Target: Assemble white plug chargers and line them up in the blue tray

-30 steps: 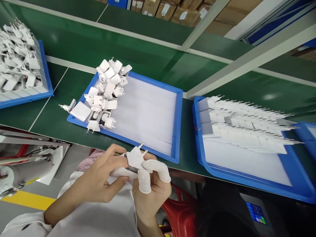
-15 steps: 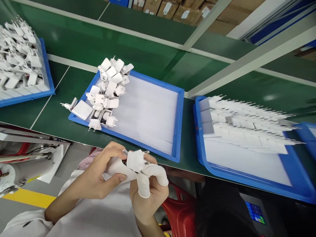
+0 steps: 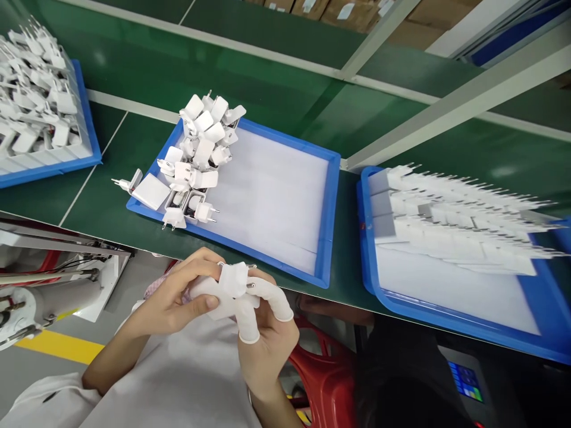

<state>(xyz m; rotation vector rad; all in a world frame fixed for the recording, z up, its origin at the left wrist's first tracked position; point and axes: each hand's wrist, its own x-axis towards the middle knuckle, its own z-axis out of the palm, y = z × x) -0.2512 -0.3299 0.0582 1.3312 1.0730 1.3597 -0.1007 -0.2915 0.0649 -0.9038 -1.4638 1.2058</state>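
Plug (image 3: 234, 280) and housing (image 3: 225, 305) are meeting before the middle tray (image 3: 272, 196), seating unclear; your left hand (image 3: 172, 303) is pinching the housing, your right hand's (image 3: 270, 345) covered fingers the plug. Finished-looking rows (image 3: 450, 217) are filling part of the right tray (image 3: 450, 292); open units (image 3: 185, 199) are awaiting closing.

A green bench (image 3: 109, 142) carries blue trays (image 3: 335, 202) (image 3: 364, 238) (image 3: 91, 128).

No text can be read: the white labels (image 3: 345, 11) on the cartons (image 3: 439, 27) at the top and the lit screen (image 3: 465, 381) at lower right are too small or blurred.
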